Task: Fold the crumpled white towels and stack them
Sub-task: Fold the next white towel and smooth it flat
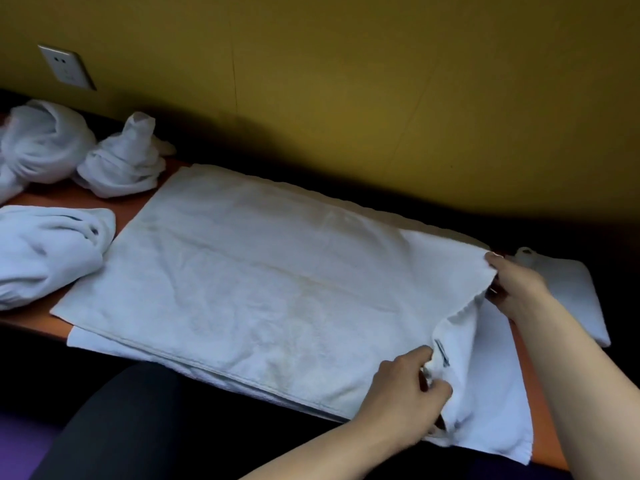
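both hands, left hand (pixel 403 393) and right hand (pixel 516 289), grip the flat towel's (pixel 259 271) right edge.

A large white terry towel (pixel 263 282) lies spread flat across the middle of the narrow orange wooden desk (pixel 540 431), reaching from the back edge to the front edge and overhanging the front slightly. Three crumpled white towels sit at the desk's left end: one rounded bundle (pixel 41 143) at the back left corner, a twisted one (pixel 121 164) just right of it, and a third (pixel 48 251) nearer the front edge, touching the spread towel's left side. A folded white towel (pixel 571 292) lies at the right end, behind the right hand (pixel 516 289). The left hand (pixel 408 393) is at the spread towel's front right corner.
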A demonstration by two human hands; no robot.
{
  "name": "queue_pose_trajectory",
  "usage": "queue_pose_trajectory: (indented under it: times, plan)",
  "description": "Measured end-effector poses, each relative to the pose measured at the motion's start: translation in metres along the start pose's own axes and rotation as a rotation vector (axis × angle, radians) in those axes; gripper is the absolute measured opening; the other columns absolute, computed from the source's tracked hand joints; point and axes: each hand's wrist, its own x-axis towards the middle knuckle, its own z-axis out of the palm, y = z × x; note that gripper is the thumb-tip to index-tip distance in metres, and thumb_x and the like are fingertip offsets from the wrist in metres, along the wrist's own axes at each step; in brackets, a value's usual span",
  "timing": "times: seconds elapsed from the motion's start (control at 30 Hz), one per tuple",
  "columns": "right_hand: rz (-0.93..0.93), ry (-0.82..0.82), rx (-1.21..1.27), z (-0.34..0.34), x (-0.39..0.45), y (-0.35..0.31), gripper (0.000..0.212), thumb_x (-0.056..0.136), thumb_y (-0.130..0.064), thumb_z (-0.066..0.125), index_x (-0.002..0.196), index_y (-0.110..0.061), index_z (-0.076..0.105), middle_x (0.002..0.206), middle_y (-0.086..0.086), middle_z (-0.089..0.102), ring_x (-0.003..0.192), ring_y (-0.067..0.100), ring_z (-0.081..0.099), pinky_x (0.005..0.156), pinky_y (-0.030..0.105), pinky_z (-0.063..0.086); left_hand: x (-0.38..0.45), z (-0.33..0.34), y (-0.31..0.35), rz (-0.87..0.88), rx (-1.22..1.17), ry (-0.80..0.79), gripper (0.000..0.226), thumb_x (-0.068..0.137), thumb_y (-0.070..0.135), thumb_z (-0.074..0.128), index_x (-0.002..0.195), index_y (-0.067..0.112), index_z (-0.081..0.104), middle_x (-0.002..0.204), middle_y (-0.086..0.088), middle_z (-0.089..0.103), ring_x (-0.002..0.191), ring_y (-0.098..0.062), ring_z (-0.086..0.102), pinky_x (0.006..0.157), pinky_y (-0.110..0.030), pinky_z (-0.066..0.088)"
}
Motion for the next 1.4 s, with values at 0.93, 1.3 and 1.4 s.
queue_pose_trajectory:
  times: [0.93, 1.3, 1.4]
  plan:
    - [-0.235, -0.469, -0.122, 0.389, -0.199, -0.005, 0.036, 0.103, -0.023, 0.055, 0.137, -0.014, 0.058, 0.109, 0.007, 0.068, 0.098, 0.024, 0.068, 0.059, 0.030, 0.056, -0.101, -0.310, -0.099, -0.225, -0.225, 0.798, 0.018, 0.099, 0.020, 0.055, 0.082, 0.015, 0.056, 0.060, -0.009, 0.060, 0.050, -0.021, 0.070, 0.051, -0.035, 0.051]
    - [-0.216, -0.565, -0.287, 0.489, -0.244, 0.039, 0.018, 0.104, -0.025, 0.053, 0.115, -0.016, 0.064, 0.088, 0.009, 0.069, 0.076, 0.025, 0.070, 0.070, 0.039, 0.062, -0.110, -0.394, -0.168, -0.291, 0.248, 0.759, 0.022, 0.097, 0.029, 0.055, 0.117, 0.029, 0.064, 0.107, 0.010, 0.070, 0.104, -0.016, 0.061, 0.083, -0.031, 0.043]
    - [-0.211, -0.593, -0.331, 0.495, -0.247, 0.056, 0.013, 0.105, -0.023, 0.050, 0.098, -0.019, 0.060, 0.082, 0.009, 0.067, 0.069, 0.024, 0.068, 0.076, 0.043, 0.063, -0.106, -0.408, -0.184, -0.316, 0.333, 0.717, 0.048, 0.098, 0.032, 0.052, 0.145, 0.029, 0.048, 0.141, 0.005, 0.058, 0.132, -0.023, 0.048, 0.103, -0.035, 0.042]
